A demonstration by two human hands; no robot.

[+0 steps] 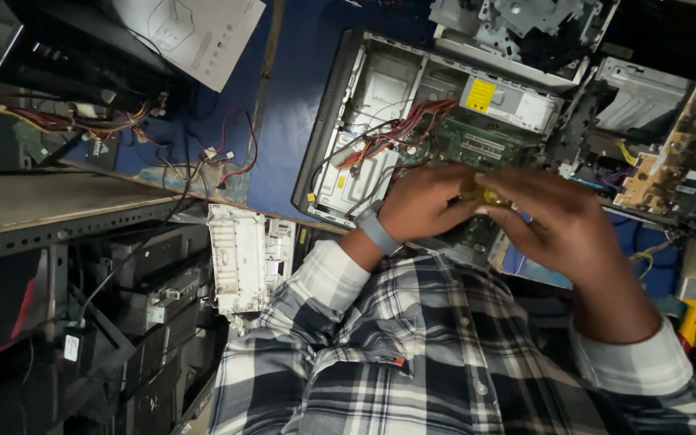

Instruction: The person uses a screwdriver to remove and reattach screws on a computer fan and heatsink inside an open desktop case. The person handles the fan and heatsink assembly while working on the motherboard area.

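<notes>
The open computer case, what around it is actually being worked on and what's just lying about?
In use:
- left hand and right hand, closed together on a small yellow part
- open computer case
- green circuit board

Lying about:
- white plastic panel
- printed sheet
- loose wires
- tan circuit board

We see a small yellow translucent object [481,194], mostly hidden between both hands, held above an opened desktop computer case [380,113] lying on its side.

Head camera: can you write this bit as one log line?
left hand: on yellow handle | right hand: on same handle | below: open computer case, green board, red wires
</notes>
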